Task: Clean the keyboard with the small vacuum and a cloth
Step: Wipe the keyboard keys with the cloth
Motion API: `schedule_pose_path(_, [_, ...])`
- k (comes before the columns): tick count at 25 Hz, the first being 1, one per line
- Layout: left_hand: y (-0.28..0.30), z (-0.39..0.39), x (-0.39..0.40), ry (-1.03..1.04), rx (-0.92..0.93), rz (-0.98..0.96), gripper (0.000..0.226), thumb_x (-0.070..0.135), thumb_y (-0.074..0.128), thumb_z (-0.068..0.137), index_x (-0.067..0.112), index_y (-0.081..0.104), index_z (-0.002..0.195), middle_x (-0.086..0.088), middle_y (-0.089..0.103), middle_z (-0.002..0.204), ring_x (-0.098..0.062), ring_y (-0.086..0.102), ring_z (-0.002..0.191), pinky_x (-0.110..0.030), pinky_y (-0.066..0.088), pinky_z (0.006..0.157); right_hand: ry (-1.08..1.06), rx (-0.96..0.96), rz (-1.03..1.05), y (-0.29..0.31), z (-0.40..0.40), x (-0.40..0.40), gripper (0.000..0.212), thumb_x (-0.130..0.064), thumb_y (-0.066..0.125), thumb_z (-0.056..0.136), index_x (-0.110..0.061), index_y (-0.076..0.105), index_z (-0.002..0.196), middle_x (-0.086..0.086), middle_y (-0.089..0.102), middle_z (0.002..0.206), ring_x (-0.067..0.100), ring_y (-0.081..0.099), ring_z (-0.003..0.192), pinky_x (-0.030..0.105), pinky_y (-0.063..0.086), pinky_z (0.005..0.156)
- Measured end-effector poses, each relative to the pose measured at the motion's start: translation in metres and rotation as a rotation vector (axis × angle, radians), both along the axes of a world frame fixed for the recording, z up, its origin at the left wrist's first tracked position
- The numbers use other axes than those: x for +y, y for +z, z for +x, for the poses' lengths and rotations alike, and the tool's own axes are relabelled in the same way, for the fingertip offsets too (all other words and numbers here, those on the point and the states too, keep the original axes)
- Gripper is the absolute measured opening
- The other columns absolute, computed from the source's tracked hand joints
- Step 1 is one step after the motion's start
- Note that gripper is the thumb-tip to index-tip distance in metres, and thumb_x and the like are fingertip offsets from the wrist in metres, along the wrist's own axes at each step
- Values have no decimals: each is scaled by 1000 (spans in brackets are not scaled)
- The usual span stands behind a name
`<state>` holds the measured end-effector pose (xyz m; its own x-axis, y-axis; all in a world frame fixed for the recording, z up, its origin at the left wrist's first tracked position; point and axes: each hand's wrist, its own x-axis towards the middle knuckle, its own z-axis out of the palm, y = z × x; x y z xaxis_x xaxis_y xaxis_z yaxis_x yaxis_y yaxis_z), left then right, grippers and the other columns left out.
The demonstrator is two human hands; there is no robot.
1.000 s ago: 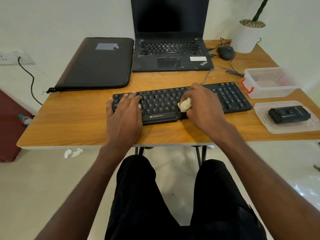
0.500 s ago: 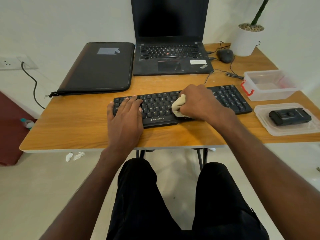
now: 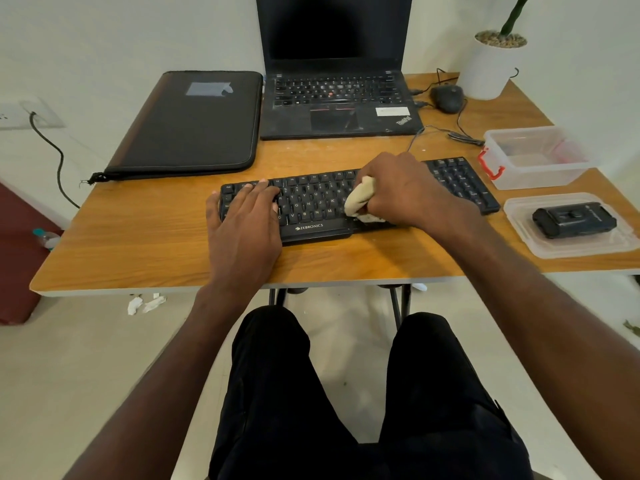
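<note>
Small vacuum (image 3: 574, 220) lies in shallow tray (image 3: 519, 220), beside clear box (image 3: 533, 171).

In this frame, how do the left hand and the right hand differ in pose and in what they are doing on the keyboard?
The left hand lies flat with straight fingers on the left end of the keyboard, holding nothing; the right hand is curled round a bunched cloth. The left hand touches the keys directly; the right hand presses the cloth against the keys near the middle. Both rest on the same keyboard.
</note>
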<state>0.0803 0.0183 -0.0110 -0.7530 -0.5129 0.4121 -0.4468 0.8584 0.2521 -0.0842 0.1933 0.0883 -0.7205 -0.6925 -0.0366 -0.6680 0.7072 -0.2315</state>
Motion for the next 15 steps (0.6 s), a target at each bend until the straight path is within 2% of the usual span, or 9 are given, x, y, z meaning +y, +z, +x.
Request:
schedule_pose_path(3, [0, 0, 0, -3, -6, -3, 44, 29, 32, 111, 22, 55, 147, -3, 55, 158, -20, 45, 150, -56, 7, 130, -101, 117, -23, 4, -5, 16, 32, -20, 80, 85, -19, 75, 117, 8, 72, 112, 25, 65, 103, 34, 46, 75])
schedule_pose_path(5, [1, 0, 0, -1, -9, -2, 41, 27, 35, 113, 21, 55, 148, -4, 54, 158, -21, 45, 150, -55, 7, 130, -49, -12, -120, 0, 0, 23, 30, -16, 82, 83, -26, 79, 111, 0, 73, 115, 18, 64, 105, 31, 47, 78])
schedule_pose_path(7, [2, -1, 0, -2, -4, 4, 39, 26, 36, 113, 21, 55, 148, -4, 54, 158, -21, 45, 150, -55, 7, 130, -18, -141, -133, -4, 9, 33, 32, -11, 81, 83, -32, 81, 107, -6, 70, 113, 12, 60, 102, 29, 45, 78])
schedule_pose_path(10, [1, -1, 2, -4, -2, 6, 39, 26, 36, 114, 20, 55, 147, -4, 54, 158, -22, 45, 150, -55, 9, 130, -183, -64, -125, -4, 3, 41, 34, -17, 81, 84, -24, 77, 117, 3, 72, 117, 21, 65, 105, 30, 44, 75])
schedule_pose_path(12, [2, -1, 0, -7, -7, 7, 40, 26, 36, 114, 18, 55, 147, -6, 54, 158, -23, 46, 149, -56, 13, 129, -197, 8, -132, -5, 6, 31, 39, -23, 79, 84, -16, 72, 122, 8, 72, 114, 24, 66, 103, 30, 44, 73])
schedule_pose_path(15, [3, -2, 2, -16, -27, 23, 40, 25, 35, 113, 15, 55, 147, -8, 54, 157, -25, 46, 149, -56, 20, 127, -87, -162, -169, -15, 19, 12, 43, -21, 78, 84, -19, 71, 127, 6, 72, 114, 17, 62, 94, 25, 45, 66])
